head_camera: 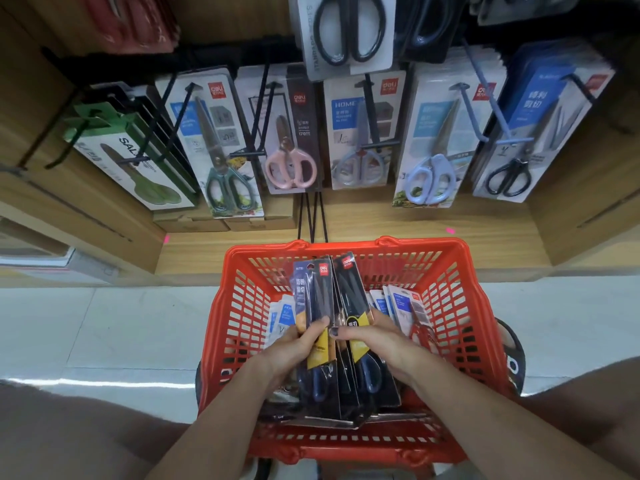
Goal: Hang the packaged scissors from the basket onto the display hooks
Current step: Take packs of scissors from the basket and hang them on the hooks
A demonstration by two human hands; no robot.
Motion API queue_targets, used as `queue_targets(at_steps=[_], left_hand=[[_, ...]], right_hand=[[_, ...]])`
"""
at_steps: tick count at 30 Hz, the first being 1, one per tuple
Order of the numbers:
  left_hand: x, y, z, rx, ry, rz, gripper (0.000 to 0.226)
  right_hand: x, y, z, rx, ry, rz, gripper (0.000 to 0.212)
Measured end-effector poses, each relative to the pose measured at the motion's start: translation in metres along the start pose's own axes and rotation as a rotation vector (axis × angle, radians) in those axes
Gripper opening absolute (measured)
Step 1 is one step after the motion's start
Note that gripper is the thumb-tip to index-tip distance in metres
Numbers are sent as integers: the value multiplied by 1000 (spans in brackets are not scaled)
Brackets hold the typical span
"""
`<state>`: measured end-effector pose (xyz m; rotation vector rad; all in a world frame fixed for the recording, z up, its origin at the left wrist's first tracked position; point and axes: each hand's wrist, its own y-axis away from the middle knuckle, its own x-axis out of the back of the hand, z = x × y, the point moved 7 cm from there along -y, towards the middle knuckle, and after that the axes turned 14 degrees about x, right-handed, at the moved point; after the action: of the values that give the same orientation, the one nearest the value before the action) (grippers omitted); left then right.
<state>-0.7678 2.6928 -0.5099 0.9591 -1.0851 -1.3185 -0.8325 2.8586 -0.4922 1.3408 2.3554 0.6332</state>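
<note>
Fingers (pixel 313 332) of both hands grip dark scissor packs (pixel 332 337) over a red basket (pixel 446 306); pale floor (pixel 104 323) beneath; display hooks (pixel 256 133) beyond.

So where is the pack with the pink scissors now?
In the head view the pink scissors pack hangs on the hook row, left of centre, between the green-handled scissors pack and a pale blue one, above the red basket.

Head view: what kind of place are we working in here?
Most likely a shop aisle, at a scissors display. Packaged scissors hang in rows on display hooks fixed to a wooden shelf unit, and a red shopping basket holds more packs, with both hands gripping a dark bundle.
</note>
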Motion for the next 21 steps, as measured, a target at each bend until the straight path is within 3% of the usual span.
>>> queue_targets(at_steps=[3, 6, 8, 13, 15, 18, 21], left_hand=[[-8, 25, 12, -113, 77, -2, 129], [-14, 50, 22, -189, 123, 19, 120], [-17, 69, 31, -240, 124, 15, 116], [-13, 114, 64, -369, 49, 133, 142], [-6, 134, 76, -381, 111, 216, 122], [-1, 151, 80, -443, 144, 118, 70], [0, 176, 98, -447, 46, 134, 55]], right_hand=[[2, 21, -22, 15, -36, -27, 57], [8, 40, -44, 78, -54, -11, 72], [9, 54, -65, 126, -73, -32, 64], [23, 77, -112, 251, -57, 8, 50], [26, 86, -125, 287, -71, 16, 44], [33, 102, -143, 379, -64, 71, 41], [42, 119, -168, 451, -1, 146, 27]])
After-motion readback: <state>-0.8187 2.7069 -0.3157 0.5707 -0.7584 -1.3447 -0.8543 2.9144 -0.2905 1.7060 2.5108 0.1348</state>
